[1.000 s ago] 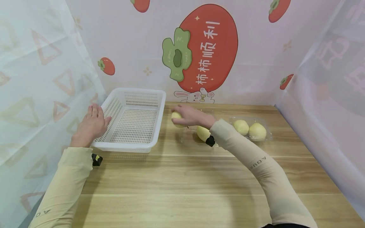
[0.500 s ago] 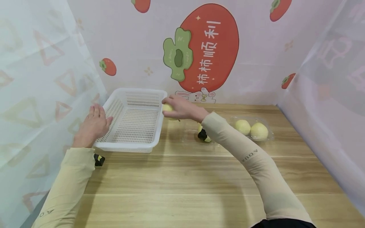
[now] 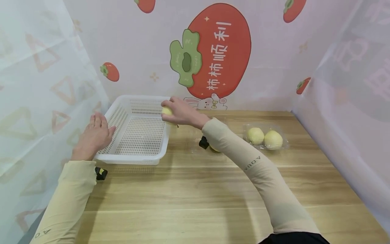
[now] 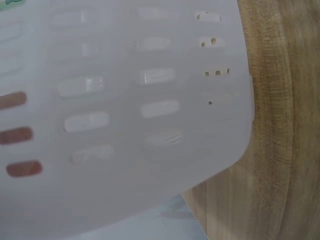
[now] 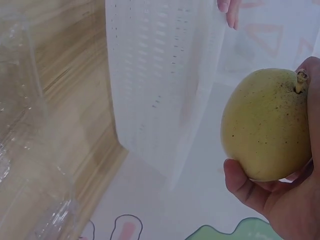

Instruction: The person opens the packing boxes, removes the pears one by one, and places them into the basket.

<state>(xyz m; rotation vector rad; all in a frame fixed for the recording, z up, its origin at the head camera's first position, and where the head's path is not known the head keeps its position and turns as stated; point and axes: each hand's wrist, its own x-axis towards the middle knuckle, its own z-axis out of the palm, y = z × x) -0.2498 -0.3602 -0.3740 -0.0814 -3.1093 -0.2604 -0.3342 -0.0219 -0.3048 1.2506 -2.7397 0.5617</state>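
My right hand (image 3: 182, 112) grips a pale yellow pear (image 5: 267, 125) with its stem pointing back towards the palm side. In the head view, hand and pear overlap the right rim of a white slotted plastic basket (image 3: 131, 158). The right wrist view has the pear raised above the table, beside the basket's outer wall (image 5: 145, 75). At the basket's left rim lies my left hand (image 3: 94, 136), fingers straight and holding nothing. Only the basket's slotted side (image 4: 125, 120) and some table show in the left wrist view, with reddish shapes behind some slots.
Under my right forearm, a clear plastic tray (image 5: 45, 165) holds another pear (image 3: 215, 148), mostly hidden. Further right, a second clear tray (image 3: 285, 144) holds two pears (image 3: 264, 138). Printed cloth walls (image 3: 268, 84) enclose the wooden table (image 3: 170, 196) at the back and sides.
My right hand has carried the pear leftwards and slightly up, from over the clear tray to the basket's right rim. My left hand stays at the left rim.
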